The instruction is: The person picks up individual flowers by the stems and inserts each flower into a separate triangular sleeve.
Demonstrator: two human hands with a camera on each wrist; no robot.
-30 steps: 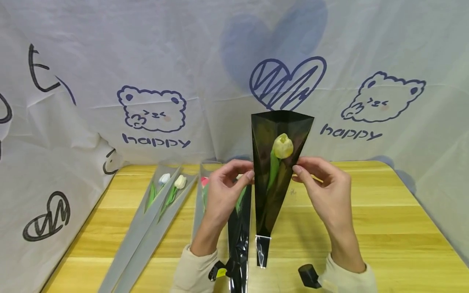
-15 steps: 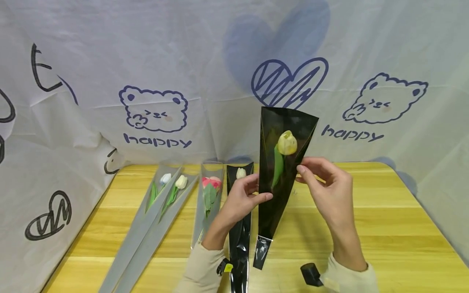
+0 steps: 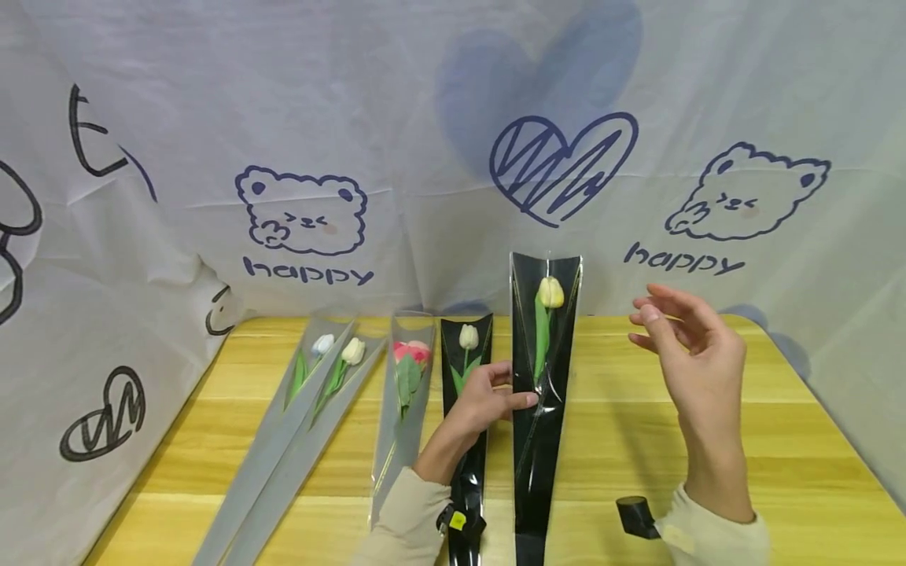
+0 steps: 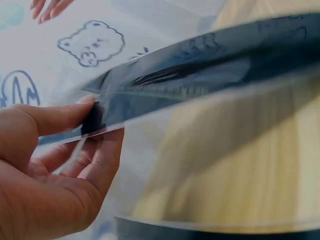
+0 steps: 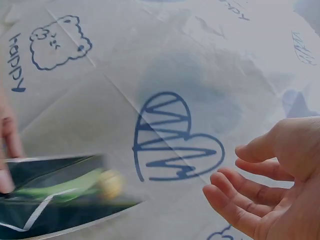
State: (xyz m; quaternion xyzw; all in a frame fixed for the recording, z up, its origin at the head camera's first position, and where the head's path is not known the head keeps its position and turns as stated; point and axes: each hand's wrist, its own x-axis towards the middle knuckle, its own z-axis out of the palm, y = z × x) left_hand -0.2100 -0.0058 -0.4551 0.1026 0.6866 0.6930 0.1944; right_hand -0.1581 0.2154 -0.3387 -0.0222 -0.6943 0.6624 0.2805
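Note:
My left hand (image 3: 476, 405) pinches a black flower sleeve (image 3: 532, 464) by its left edge, thumb in front and fingers behind. Inside the sleeve is a yellow tulip (image 3: 550, 292) with a green leaf; the sleeve stands nearly upright in the head view, its wide mouth at the top. In the left wrist view the sleeve (image 4: 200, 75) stretches right from the thumb and fingers, blurred. Off to the right, my right hand (image 3: 701, 354) is raised and apart from the sleeve, its fingers loosely bent and holding nothing. The right wrist view shows this hand (image 5: 280, 185) away from the tulip (image 5: 111, 184).
Another black sleeve (image 3: 465, 464) with a white tulip (image 3: 469, 338) lies partly behind my left forearm. Left of it lie a grey sleeve (image 3: 388, 464) with a pink flower (image 3: 412, 354) and two overlapping grey sleeves (image 3: 283, 472) with pale tulips. A drawn-on white cloth (image 3: 425, 196) hangs behind the wooden table (image 3: 778, 440).
My right hand has let go of the black sleeve and moved right. My left hand has shifted lower along it, and the sleeve has come down, turned straighter and looks larger.

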